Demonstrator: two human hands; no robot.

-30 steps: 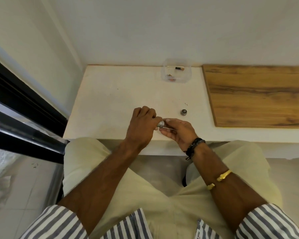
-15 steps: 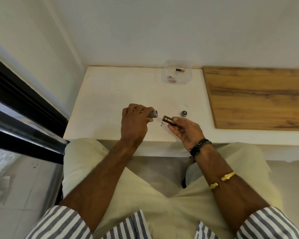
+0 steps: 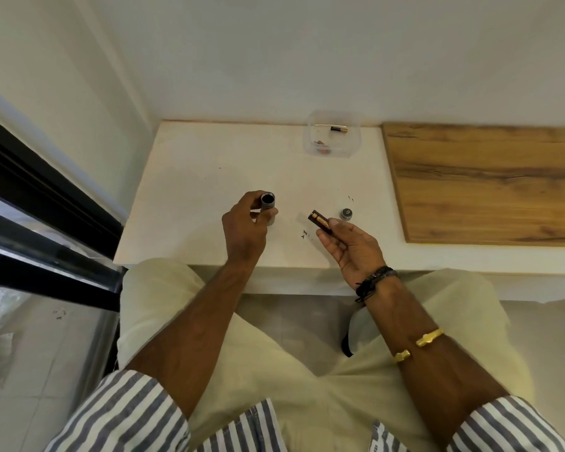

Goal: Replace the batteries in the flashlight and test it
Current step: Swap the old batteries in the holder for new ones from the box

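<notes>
My left hand (image 3: 247, 228) grips a small grey flashlight body (image 3: 268, 202) above the white table, its open dark end turned up toward me. My right hand (image 3: 353, 247) holds a black-and-copper battery (image 3: 319, 220) between thumb and fingers, a hand's width right of the flashlight. The flashlight's round grey end cap (image 3: 346, 213) lies on the table just right of the battery. At the back stands a clear plastic box (image 3: 351, 143) with another battery (image 3: 338, 129) and a small reddish item inside.
The white table (image 3: 209, 164) sits in a corner, walls behind and to the left. A wooden board (image 3: 490, 181) covers its right side. Small dark specks lie on the table near my right hand. A black window frame (image 3: 30, 203) runs along the left.
My hands were together at the flashlight's end. They have drawn apart, the battery has come out in my right hand, and the flashlight's open end has tilted up.
</notes>
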